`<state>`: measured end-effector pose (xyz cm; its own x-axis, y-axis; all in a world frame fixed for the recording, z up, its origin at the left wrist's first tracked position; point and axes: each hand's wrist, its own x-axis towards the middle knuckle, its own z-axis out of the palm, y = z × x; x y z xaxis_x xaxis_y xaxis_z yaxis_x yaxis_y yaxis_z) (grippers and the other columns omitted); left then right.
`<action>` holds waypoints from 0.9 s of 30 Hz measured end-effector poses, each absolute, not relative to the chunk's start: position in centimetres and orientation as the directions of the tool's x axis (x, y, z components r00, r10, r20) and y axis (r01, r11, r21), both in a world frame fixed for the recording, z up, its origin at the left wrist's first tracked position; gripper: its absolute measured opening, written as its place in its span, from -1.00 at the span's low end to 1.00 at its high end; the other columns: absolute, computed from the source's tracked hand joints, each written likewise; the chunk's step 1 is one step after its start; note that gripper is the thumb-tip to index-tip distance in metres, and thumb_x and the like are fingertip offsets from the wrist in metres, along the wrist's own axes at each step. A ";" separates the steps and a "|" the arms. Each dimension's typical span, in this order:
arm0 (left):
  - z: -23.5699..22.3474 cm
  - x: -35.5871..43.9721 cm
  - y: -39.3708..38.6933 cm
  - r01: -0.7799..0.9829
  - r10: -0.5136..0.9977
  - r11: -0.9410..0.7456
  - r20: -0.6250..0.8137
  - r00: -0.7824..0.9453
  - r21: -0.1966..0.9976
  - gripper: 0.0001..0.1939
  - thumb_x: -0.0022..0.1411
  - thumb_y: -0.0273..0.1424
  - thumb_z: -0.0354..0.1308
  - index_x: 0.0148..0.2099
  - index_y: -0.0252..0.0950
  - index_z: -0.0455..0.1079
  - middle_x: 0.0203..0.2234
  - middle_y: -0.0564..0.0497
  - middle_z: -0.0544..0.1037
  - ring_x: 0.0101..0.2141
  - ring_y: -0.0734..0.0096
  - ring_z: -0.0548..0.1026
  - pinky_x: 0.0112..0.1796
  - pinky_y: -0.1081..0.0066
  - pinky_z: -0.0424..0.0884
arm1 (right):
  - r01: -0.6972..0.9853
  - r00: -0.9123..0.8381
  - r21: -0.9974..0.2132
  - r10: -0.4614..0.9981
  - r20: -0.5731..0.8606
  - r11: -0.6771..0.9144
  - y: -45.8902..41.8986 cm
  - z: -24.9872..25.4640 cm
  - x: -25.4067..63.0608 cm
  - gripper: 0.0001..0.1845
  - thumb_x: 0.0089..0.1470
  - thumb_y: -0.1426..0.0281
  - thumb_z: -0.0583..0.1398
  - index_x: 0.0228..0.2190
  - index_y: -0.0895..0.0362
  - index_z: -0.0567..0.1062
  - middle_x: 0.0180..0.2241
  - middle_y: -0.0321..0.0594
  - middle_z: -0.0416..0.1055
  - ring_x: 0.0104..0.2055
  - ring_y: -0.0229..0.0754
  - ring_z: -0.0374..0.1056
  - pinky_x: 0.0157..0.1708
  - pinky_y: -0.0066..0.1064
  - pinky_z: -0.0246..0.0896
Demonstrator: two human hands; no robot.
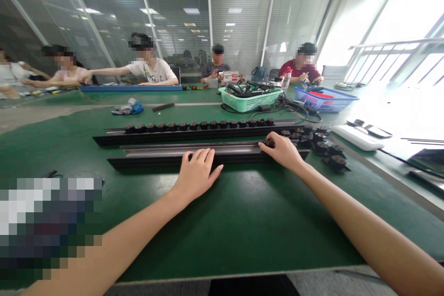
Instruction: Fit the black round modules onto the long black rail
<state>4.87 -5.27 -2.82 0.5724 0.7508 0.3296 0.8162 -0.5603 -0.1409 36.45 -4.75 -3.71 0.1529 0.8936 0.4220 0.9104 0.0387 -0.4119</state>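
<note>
A long black rail with a grey inner channel [156, 151] lies crosswise in front of me on the green table. Resting over its near edge, my left hand [198, 173] has its fingers bent over the rail and its thumb held apart. At the rail's right part, my right hand [282, 149] pinches a small black part [268, 142], mostly covered by the fingers. Behind lies a second black rail [114, 140] with a row of several small dark parts [193, 125] along it. More such black parts [321, 148] are grouped beyond the right end.
A green basket [251, 101] of cables and a blue basket [326, 101] stand farther back. Gloves [128, 107] and a dark strip [163, 107] lie at left. A white device [357, 137] is at right. Several people sit across the table.
</note>
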 end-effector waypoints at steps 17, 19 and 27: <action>-2.8 4.8 -5.3 0.816 0.746 -0.562 0.342 0.571 -0.136 -0.44 0.60 -0.14 -0.02 0.42 -0.39 0.35 0.32 -0.31 0.48 0.31 -0.07 0.43 0.25 -0.06 0.30 | 0.936 0.191 -0.350 0.895 0.404 -0.042 -4.8 -3.4 37.9 -0.76 0.21 0.14 0.22 -0.36 0.02 0.38 -0.33 -0.19 0.54 -0.26 -0.05 0.43 -0.33 -0.34 0.06; -2.7 4.9 -5.3 0.818 0.750 -0.559 0.340 0.568 -0.133 -0.45 0.60 -0.14 -0.01 0.41 -0.37 0.36 0.32 -0.30 0.48 0.31 -0.07 0.43 0.25 -0.05 0.30 | 0.939 0.183 -0.343 0.896 0.403 -0.038 -4.8 -3.4 38.1 -0.76 0.21 0.15 0.22 -0.37 0.02 0.38 -0.33 -0.19 0.54 -0.26 -0.05 0.43 -0.33 -0.34 0.07; -2.7 4.9 -5.3 0.819 0.752 -0.555 0.333 0.569 -0.144 -0.43 0.61 -0.13 -0.05 0.42 -0.41 0.33 0.33 -0.31 0.47 0.31 -0.02 0.42 0.24 -0.06 0.29 | 0.953 0.197 -0.290 0.912 0.361 -0.091 -5.0 -2.8 38.5 -0.78 0.22 0.15 0.21 -0.35 0.02 0.39 -0.31 -0.19 0.56 -0.23 -0.03 0.45 -0.32 -0.33 0.07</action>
